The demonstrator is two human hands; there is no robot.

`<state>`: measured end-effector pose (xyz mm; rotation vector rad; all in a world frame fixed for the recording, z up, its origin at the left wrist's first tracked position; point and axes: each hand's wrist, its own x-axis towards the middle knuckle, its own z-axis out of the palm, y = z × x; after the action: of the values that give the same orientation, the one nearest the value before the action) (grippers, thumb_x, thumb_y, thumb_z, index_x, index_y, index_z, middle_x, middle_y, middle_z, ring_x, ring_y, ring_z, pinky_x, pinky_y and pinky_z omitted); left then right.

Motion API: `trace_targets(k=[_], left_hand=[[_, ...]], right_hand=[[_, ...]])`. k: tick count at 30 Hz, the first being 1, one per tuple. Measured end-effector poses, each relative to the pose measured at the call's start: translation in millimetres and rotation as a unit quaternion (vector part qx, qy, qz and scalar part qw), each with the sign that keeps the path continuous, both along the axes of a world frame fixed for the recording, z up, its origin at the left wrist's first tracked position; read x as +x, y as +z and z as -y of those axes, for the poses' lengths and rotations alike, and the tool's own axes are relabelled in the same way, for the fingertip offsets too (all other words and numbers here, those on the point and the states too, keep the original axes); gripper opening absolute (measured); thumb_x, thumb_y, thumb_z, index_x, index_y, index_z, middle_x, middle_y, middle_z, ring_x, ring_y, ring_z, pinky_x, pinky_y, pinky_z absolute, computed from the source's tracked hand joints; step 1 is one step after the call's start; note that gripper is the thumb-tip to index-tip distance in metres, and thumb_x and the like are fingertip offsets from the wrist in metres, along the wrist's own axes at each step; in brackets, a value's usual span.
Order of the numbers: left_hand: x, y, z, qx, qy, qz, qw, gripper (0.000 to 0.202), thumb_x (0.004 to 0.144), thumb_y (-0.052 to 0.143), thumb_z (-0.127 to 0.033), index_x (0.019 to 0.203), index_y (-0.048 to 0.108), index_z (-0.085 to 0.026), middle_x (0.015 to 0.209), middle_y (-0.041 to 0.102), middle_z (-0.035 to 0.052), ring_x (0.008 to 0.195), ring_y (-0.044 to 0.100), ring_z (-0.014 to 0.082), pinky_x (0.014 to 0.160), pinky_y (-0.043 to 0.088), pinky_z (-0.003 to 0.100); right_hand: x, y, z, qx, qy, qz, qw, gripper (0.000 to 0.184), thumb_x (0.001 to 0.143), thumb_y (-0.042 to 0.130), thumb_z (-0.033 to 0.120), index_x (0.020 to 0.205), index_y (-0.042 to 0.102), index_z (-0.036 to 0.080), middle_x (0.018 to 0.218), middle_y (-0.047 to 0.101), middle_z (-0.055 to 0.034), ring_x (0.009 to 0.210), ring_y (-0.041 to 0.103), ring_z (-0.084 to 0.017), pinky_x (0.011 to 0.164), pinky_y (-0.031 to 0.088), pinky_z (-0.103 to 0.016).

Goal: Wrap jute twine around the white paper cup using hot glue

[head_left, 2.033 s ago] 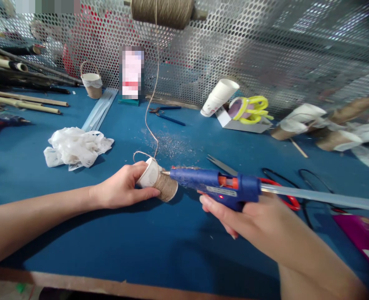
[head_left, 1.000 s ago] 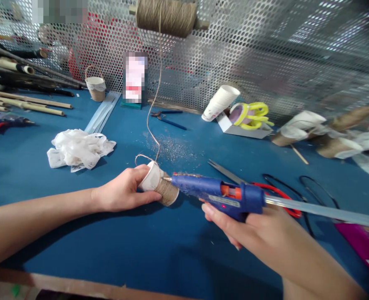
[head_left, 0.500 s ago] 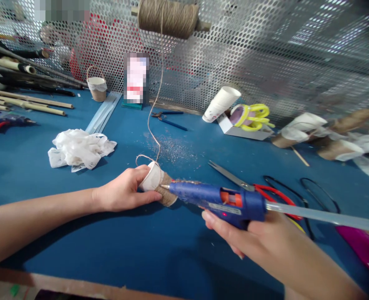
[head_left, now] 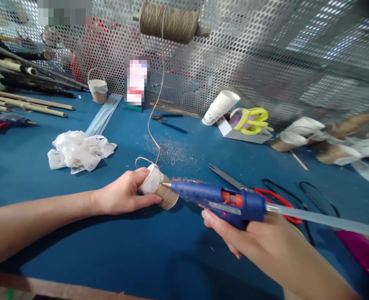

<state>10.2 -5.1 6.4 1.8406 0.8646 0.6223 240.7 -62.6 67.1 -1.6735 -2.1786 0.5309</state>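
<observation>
My left hand (head_left: 122, 193) is closed round a small white paper cup (head_left: 151, 181) lying on its side, its lower part wrapped in brown twine (head_left: 166, 196). My right hand (head_left: 253, 237) grips a blue hot glue gun (head_left: 222, 200) with a clear glue stick (head_left: 325, 218) sticking out behind. The gun's metal tip touches the cup where the twine wrap ends. A strand of twine (head_left: 155, 125) runs from the cup up to a twine spool (head_left: 168, 23) on the mesh wall.
On the blue table (head_left: 109, 250) lie crumpled white plastic (head_left: 80, 150), red-handled scissors (head_left: 253, 189), pliers (head_left: 168, 121), stacked paper cups (head_left: 218, 107), a box with yellow tape rolls (head_left: 250, 121), bamboo sticks (head_left: 25, 102), a finished twine cup (head_left: 98, 89) and wrapped cups (head_left: 328, 141) at right.
The glue gun tip has shifted slightly along the cup's twine edge, dipping then rising again. The left hand keeps holding the cup in place.
</observation>
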Motion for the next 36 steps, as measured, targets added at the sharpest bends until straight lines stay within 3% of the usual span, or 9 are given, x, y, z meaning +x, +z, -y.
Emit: trace_targets(k=[8, 12, 19, 24, 28, 32, 36], left_hand=[[1.1, 2.2, 0.6, -0.004, -0.004, 0.003, 1.0, 0.032, 0.078, 0.057, -0.029, 0.104, 0.057, -0.011, 0.091, 0.064, 0.0075, 0.082, 0.059, 0.018, 0.073, 0.05, 0.028], [0.7, 2.7, -0.4, 0.014, -0.015, 0.011, 1.0, 0.025, 0.079, 0.057, -0.027, 0.098, 0.059, -0.012, 0.092, 0.062, 0.0069, 0.084, 0.059, 0.0176, 0.075, 0.05, 0.028], [0.5, 2.7, -0.6, 0.009, -0.029, 0.023, 0.999, 0.022, 0.079, 0.057, -0.024, 0.096, 0.06, -0.011, 0.092, 0.06, 0.0069, 0.085, 0.058, 0.0166, 0.075, 0.05, 0.025], [0.4, 2.7, -0.9, 0.003, -0.024, 0.019, 1.0, 0.023, 0.079, 0.056, -0.024, 0.098, 0.059, -0.011, 0.09, 0.059, 0.0065, 0.084, 0.057, 0.0167, 0.074, 0.05, 0.026], [0.1, 2.3, -0.6, 0.005, -0.029, 0.022, 0.999, 0.023, 0.079, 0.056, -0.024, 0.097, 0.059, -0.01, 0.091, 0.06, 0.0071, 0.085, 0.057, 0.0172, 0.075, 0.05, 0.026], [0.4, 2.4, 0.1, 0.017, -0.03, 0.022, 0.999, 0.021, 0.079, 0.057, -0.024, 0.095, 0.06, -0.011, 0.093, 0.059, 0.0074, 0.087, 0.057, 0.0176, 0.077, 0.049, 0.027], [1.0, 2.7, -0.4, 0.023, -0.028, 0.019, 0.999, 0.021, 0.079, 0.057, -0.024, 0.095, 0.06, -0.011, 0.092, 0.059, 0.0071, 0.087, 0.057, 0.0175, 0.077, 0.049, 0.027]], right_hand=[[1.1, 1.5, 0.9, -0.025, 0.023, 0.004, 0.999, 0.031, 0.081, 0.047, 0.045, 0.059, 0.059, 0.026, 0.033, 0.048, 0.0054, 0.035, 0.051, -0.015, 0.043, 0.045, -0.027], [1.8, 1.8, 0.2, -0.035, 0.005, -0.014, 0.999, 0.033, 0.08, 0.047, 0.043, 0.054, 0.055, 0.026, 0.036, 0.051, 0.0044, 0.037, 0.052, -0.015, 0.044, 0.046, -0.027], [1.0, 2.6, -1.8, -0.066, -0.034, -0.034, 0.997, 0.047, 0.082, 0.043, 0.045, 0.04, 0.038, 0.024, 0.046, 0.058, 0.0003, 0.046, 0.058, -0.014, 0.045, 0.047, -0.025], [2.7, 1.3, -3.7, -0.067, -0.044, -0.023, 0.997, 0.047, 0.082, 0.042, 0.05, 0.043, 0.044, 0.023, 0.04, 0.053, 0.0015, 0.042, 0.056, -0.013, 0.048, 0.047, -0.026], [3.7, -0.3, -5.4, -0.064, -0.037, -0.026, 0.997, 0.05, 0.083, 0.042, 0.049, 0.041, 0.04, 0.023, 0.043, 0.055, -0.0001, 0.048, 0.058, -0.015, 0.048, 0.046, -0.026], [2.6, -0.3, -7.4, -0.06, -0.043, -0.038, 0.997, 0.044, 0.083, 0.043, 0.049, 0.047, 0.048, 0.023, 0.04, 0.051, 0.0026, 0.04, 0.054, -0.013, 0.046, 0.045, -0.026], [3.0, 0.3, -8.7, -0.074, -0.033, -0.039, 0.996, 0.049, 0.083, 0.042, 0.049, 0.041, 0.041, 0.023, 0.044, 0.056, 0.0, 0.049, 0.059, -0.015, 0.047, 0.046, -0.026]])
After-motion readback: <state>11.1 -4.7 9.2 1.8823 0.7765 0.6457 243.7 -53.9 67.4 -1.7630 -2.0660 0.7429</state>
